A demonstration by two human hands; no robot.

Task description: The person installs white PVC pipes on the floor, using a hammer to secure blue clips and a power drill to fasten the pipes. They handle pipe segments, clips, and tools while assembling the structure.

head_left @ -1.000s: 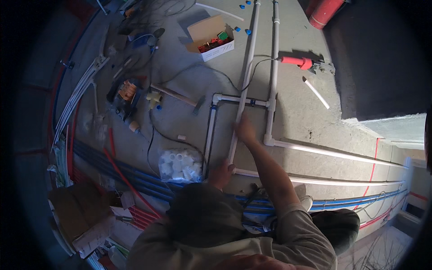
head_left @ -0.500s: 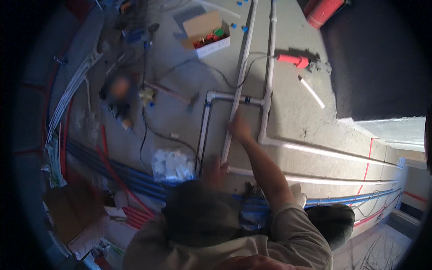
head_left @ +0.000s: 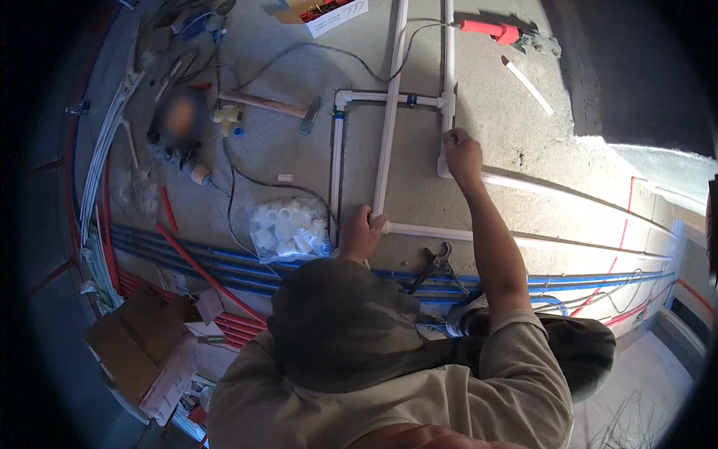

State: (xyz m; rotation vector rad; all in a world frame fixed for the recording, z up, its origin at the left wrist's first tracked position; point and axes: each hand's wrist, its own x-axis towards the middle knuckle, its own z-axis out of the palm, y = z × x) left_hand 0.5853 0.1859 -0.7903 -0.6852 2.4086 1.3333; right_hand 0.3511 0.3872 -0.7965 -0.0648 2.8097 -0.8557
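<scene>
My left hand [head_left: 361, 235] is closed around the lower end of the middle white plastic pipe [head_left: 390, 127], by the white elbow fitting [head_left: 383, 224] where another pipe runs right. My right hand [head_left: 465, 156] reaches farther forward. Its fingers are bent and pressed together at the right-hand white pipe [head_left: 449, 67], just above that pipe's bottom elbow [head_left: 445, 168]; whether they also pinch something small is hidden. Beyond my hands, a cross pipe [head_left: 374, 96] with a blue-banded joint passes by the middle pipe and meets a tee [head_left: 448, 102] on the right-hand pipe.
A clear bag of white fittings [head_left: 288, 228] lies left of my left hand. Farther off are a hammer [head_left: 273, 105], a power tool [head_left: 179, 123] and a red corded tool [head_left: 490, 30]. Pipe cutters [head_left: 440, 266] lie near blue pipes [head_left: 202, 262]. A cardboard box [head_left: 131, 340] stands lower left.
My right hand has let go of the middle pipe and moved right to the right-hand pipe. My left hand stays at the elbow. The whole view has shifted, and the pipe cutters now show plainly.
</scene>
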